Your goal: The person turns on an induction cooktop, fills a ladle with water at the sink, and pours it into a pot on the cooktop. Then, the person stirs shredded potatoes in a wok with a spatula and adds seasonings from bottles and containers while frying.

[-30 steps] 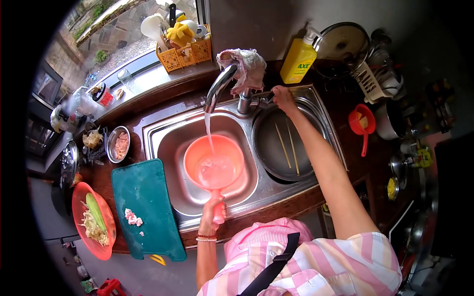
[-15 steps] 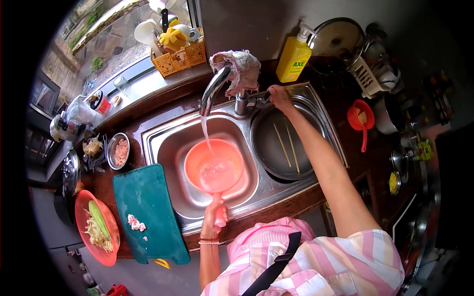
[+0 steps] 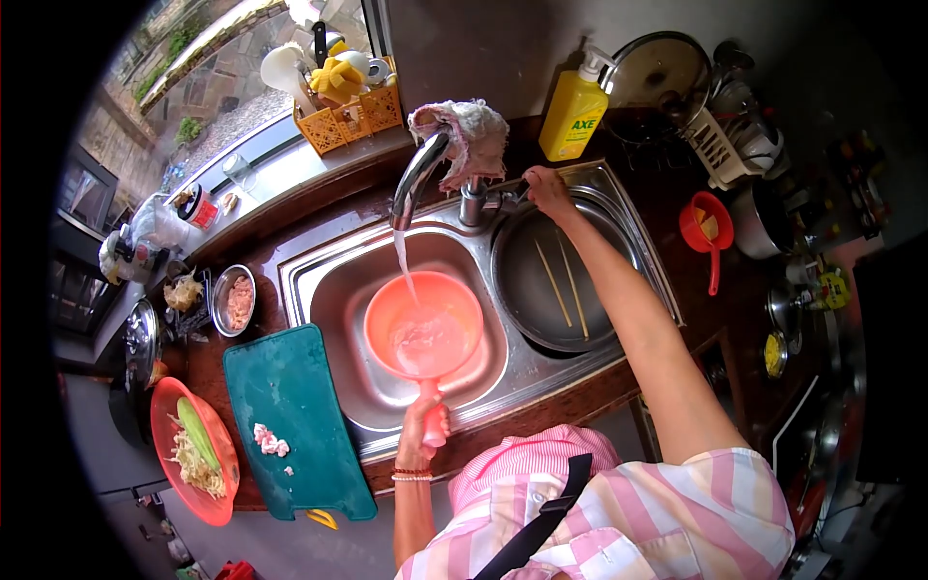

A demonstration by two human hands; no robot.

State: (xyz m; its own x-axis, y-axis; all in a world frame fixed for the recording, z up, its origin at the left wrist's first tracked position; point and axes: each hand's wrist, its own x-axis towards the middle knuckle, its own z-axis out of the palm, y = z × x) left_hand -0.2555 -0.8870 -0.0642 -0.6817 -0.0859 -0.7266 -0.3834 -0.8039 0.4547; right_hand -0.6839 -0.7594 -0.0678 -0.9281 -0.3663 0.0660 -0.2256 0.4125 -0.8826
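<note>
Steel, with two basins, the sink (image 3: 333, 314) lies across the middle of the view. A teal board (image 3: 300, 406) rests left of the sink, its right edge against the sink's near left corner, with some pale pink scraps (image 3: 271, 441) on it. In the sink's right basin sits a dark pan (image 3: 522, 275). Farther left of the sink, beyond the board, an orange-red bowl (image 3: 205, 508) holds a long green vegetable (image 3: 196, 433) and pale shreds (image 3: 198, 474).

The pink dipper (image 3: 383, 311) is in the sink's left basin, partly filled; whether its base touches the basin floor cannot be told. At the back of the sink stands a chrome tap (image 3: 407, 184), a ragged cloth (image 3: 474, 140) draped over its neck, and water (image 3: 402, 253) runs from its spout into the dipper. Behind the sink, to the right, is a yellow bottle (image 3: 572, 118) with a white pump.

At the sink's near edge, the left hand (image 3: 423, 425) has its fingers wrapped around the dipper's handle. At the sink's back, above the pan, the right hand (image 3: 550, 192) is at the tap's lever with fingers bent; how firmly they close on it cannot be told. In the sink's right basin, two thin chopsticks (image 3: 553, 283) lie apart in the pan.
</note>
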